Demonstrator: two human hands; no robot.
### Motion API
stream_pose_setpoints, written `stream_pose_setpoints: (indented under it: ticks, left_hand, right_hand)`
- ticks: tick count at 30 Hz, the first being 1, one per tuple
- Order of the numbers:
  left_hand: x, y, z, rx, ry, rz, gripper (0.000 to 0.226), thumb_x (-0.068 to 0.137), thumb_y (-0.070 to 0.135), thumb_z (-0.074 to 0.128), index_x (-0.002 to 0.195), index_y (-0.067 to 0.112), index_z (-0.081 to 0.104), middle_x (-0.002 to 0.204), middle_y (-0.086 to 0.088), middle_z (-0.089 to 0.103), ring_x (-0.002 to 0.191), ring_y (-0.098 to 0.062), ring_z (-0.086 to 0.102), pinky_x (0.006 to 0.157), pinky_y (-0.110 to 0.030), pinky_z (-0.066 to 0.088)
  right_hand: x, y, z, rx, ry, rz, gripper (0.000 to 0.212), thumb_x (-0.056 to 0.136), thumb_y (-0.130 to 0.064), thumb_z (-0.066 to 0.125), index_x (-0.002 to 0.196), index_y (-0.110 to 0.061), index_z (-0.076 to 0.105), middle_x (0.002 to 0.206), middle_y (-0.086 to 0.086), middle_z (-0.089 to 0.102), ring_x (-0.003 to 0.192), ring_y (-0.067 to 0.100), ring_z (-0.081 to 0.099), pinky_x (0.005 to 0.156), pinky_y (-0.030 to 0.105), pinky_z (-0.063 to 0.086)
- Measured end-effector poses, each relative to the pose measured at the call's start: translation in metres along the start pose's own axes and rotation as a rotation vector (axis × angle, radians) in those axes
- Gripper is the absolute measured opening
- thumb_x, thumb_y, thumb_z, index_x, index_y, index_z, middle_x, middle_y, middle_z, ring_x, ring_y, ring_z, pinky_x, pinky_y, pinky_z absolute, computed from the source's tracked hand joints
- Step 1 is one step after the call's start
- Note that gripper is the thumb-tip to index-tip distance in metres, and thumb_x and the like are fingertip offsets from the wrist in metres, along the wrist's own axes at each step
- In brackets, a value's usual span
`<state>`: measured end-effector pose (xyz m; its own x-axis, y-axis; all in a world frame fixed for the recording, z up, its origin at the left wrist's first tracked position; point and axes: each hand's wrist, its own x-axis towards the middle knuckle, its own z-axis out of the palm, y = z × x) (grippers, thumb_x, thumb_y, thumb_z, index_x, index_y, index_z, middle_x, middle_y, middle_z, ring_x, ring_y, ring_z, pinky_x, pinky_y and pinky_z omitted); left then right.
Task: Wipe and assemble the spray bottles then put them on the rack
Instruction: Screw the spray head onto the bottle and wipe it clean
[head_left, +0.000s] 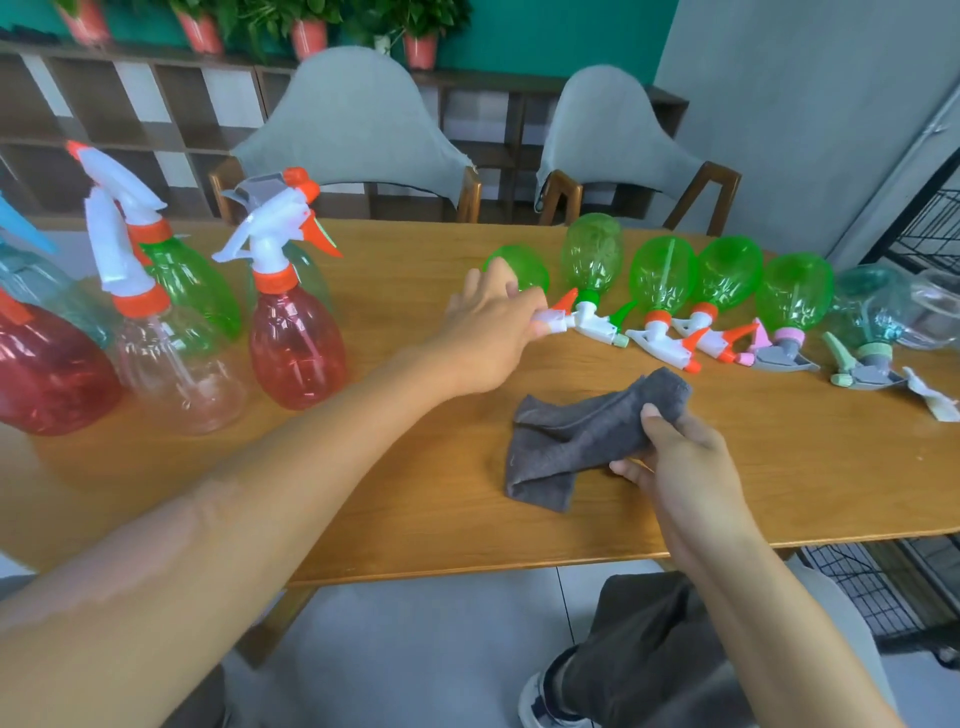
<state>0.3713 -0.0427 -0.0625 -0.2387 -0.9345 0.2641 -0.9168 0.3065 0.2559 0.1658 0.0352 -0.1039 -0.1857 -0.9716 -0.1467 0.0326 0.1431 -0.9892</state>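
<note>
The left hand (493, 332) fingers clamp a white spray head (558, 319) (beside a lying green bottle (524, 267)); the right hand (680, 457) pinches a grey cloth (576, 436) above the tabletop (415, 493).

Bright, even indoor light, wide-angle view

The scene is lit softly from above, and only faint shadows are cast on the wooden surface (395, 499). Small highlights are seen on the red bottle (296, 348). Straight lines are bowed near the edges, and the forearm (171, 545) at lower left is stretched and perhaps slightly blurred.
</note>
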Motion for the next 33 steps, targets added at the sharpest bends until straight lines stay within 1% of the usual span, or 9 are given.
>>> stream_pose_setpoints:
  ticks: [6, 10, 13, 17, 22, 25, 28, 31, 33]
  left_hand:
    - [0.000, -0.010, -0.049, -0.120, 0.090, -0.055, 0.035, 0.111, 0.034, 0.033, 0.105, 0.017, 0.062, 0.113, -0.002, 0.035, 0.106, -0.022, 0.032, 0.099, -0.043, 0.035]
    - [0.002, -0.017, -0.074, -0.133, 0.089, -0.070, 0.051, 0.113, 0.032, 0.024, 0.105, 0.013, 0.071, 0.115, -0.005, 0.045, 0.115, -0.026, 0.036, 0.098, -0.032, 0.025]
    - [0.000, -0.024, -0.085, -0.107, 0.070, -0.005, 0.061, 0.108, 0.037, 0.020, 0.099, 0.010, 0.074, 0.107, -0.008, 0.065, 0.118, -0.027, 0.044, 0.106, -0.042, 0.031]
    - [-0.011, -0.030, -0.092, -0.173, 0.112, 0.021, 0.058, 0.109, 0.035, 0.024, 0.092, 0.012, 0.074, 0.097, -0.010, 0.067, 0.106, -0.028, 0.054, 0.098, -0.044, 0.040]
    - [-0.024, -0.034, -0.089, -0.086, 0.130, 0.059, 0.033, 0.110, 0.016, 0.037, 0.106, 0.007, 0.068, 0.104, -0.014, 0.071, 0.098, -0.036, 0.063, 0.088, -0.049, 0.048]
    - [-0.029, -0.036, -0.088, -0.148, 0.164, 0.054, 0.026, 0.111, 0.024, 0.039, 0.107, 0.011, 0.060, 0.092, -0.010, 0.067, 0.081, -0.028, 0.060, 0.075, -0.048, 0.048]
    - [-0.033, -0.031, -0.094, -0.146, 0.135, 0.098, 0.018, 0.108, 0.013, 0.043, 0.120, 0.018, 0.055, 0.083, -0.002, 0.059, 0.065, -0.013, 0.047, 0.058, -0.038, 0.036]
    - [-0.034, -0.024, -0.098, -0.132, 0.109, 0.132, 0.025, 0.107, 0.014, 0.043, 0.128, 0.024, 0.052, 0.087, 0.003, 0.059, 0.070, -0.013, 0.050, 0.063, -0.040, 0.037]
    - [-0.032, -0.019, -0.098, -0.105, 0.111, 0.160, 0.026, 0.107, 0.022, 0.045, 0.133, 0.023, 0.051, 0.103, 0.002, 0.064, 0.082, -0.020, 0.055, 0.070, -0.039, 0.039]
  right_hand:
    - [-0.009, -0.011, 0.008, 0.025, -0.035, -0.018, 0.022, 0.109, -0.018, 0.046, 0.114, -0.018, 0.067, 0.113, 0.008, 0.073, 0.099, 0.021, 0.069, 0.068, 0.030, 0.053]
    - [-0.014, -0.017, 0.017, 0.003, -0.036, -0.041, 0.021, 0.108, -0.017, 0.047, 0.113, -0.019, 0.067, 0.111, 0.008, 0.073, 0.094, 0.021, 0.068, 0.066, 0.030, 0.052]
    - [-0.019, -0.022, 0.024, -0.028, -0.035, -0.094, 0.019, 0.108, -0.014, 0.047, 0.109, -0.019, 0.065, 0.098, 0.004, 0.070, 0.081, 0.014, 0.064, 0.061, 0.027, 0.050]
    - [-0.019, -0.023, 0.030, -0.059, -0.033, -0.179, 0.014, 0.108, -0.015, 0.049, 0.111, -0.016, 0.062, 0.085, -0.006, 0.067, 0.073, 0.003, 0.064, 0.067, 0.023, 0.049]
    - [-0.014, -0.022, 0.040, -0.134, -0.033, -0.243, 0.012, 0.106, -0.018, 0.052, 0.109, -0.012, 0.062, 0.065, -0.008, 0.060, 0.061, 0.004, 0.057, 0.061, 0.023, 0.046]
    - [-0.013, -0.023, 0.049, -0.214, -0.057, -0.311, 0.014, 0.104, -0.013, 0.053, 0.103, -0.018, 0.066, 0.080, 0.001, 0.072, 0.074, 0.016, 0.067, 0.070, 0.032, 0.052]
    - [-0.010, -0.022, 0.060, -0.278, -0.067, -0.361, 0.016, 0.102, -0.014, 0.055, 0.098, -0.021, 0.069, 0.088, 0.008, 0.073, 0.087, 0.029, 0.069, 0.082, 0.047, 0.055]
    - [-0.006, -0.021, 0.072, -0.341, -0.038, -0.408, 0.015, 0.102, -0.016, 0.056, 0.099, -0.023, 0.070, 0.080, 0.007, 0.070, 0.068, 0.016, 0.062, 0.072, 0.038, 0.052]
    - [-0.002, -0.021, 0.081, -0.380, -0.011, -0.457, 0.016, 0.101, -0.016, 0.056, 0.101, -0.023, 0.070, 0.074, 0.005, 0.067, 0.064, 0.012, 0.056, 0.067, 0.035, 0.046]
